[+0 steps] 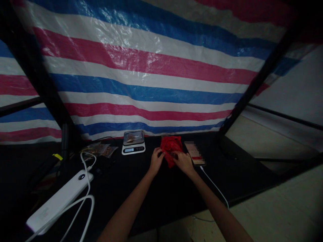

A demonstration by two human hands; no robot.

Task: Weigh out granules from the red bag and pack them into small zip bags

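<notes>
A crumpled red plastic bag lies on the black table between my hands. My left hand pinches its left edge between thumb and fingers. On the opposite side, my right hand has its fingers closed on the bag's lower right part. What the bag holds, if anything, cannot be made out. Left of the hands stands a white digital kitchen scale with a lit display. A small clear bag with brownish contents rests on its platform. Close beside my right hand lies a phone.
Several clear bags of brownish pieces lie left of the scale. A white power bank with looping white cables occupies the near left. A thin white cable runs from the phone over the front edge. Behind the table hangs a striped tarp.
</notes>
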